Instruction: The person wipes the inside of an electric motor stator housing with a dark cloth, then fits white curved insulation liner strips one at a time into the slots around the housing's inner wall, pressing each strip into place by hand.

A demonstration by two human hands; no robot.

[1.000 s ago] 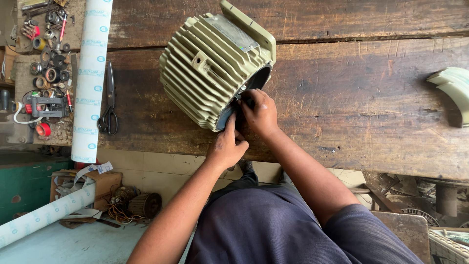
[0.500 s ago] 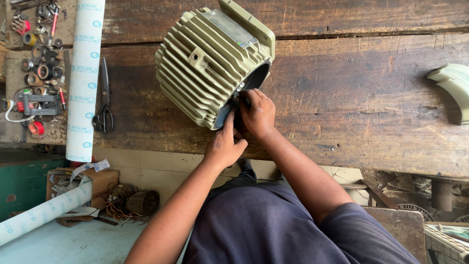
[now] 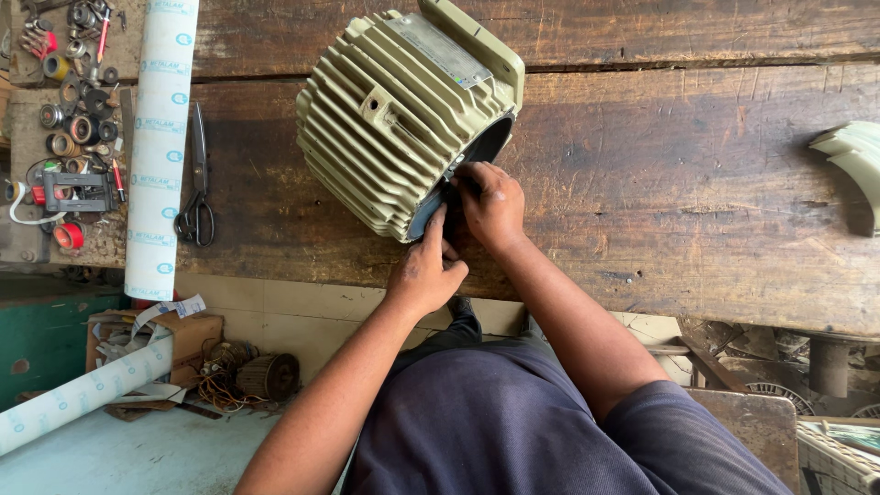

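A large olive-green finned motor housing [image 3: 394,119] lies on its side on the worn wooden bench [image 3: 678,211], with its open end facing me. My right hand [image 3: 492,206] curls its fingertips over the dark rim of that opening. My left hand [image 3: 426,268] sits just below it. Its forefinger stretches up against a blue-grey strip [image 3: 423,213] at the rim, and the other fingers are curled. Whether the left hand pinches the strip is hidden by the fingers.
A long white roll with blue print [image 3: 160,137] stands left of the housing, with black scissors [image 3: 197,183] beside it. Small bearings, rings and tools [image 3: 73,119] crowd the far left. A pale green curved casting [image 3: 852,160] lies at the right edge. A second roll [image 3: 82,394] and a wound coil [image 3: 270,374] lie below the bench.
Both hands stay at the housing's rim. My left hand has crept slightly up toward the blue-grey strip. The view has shifted a little.
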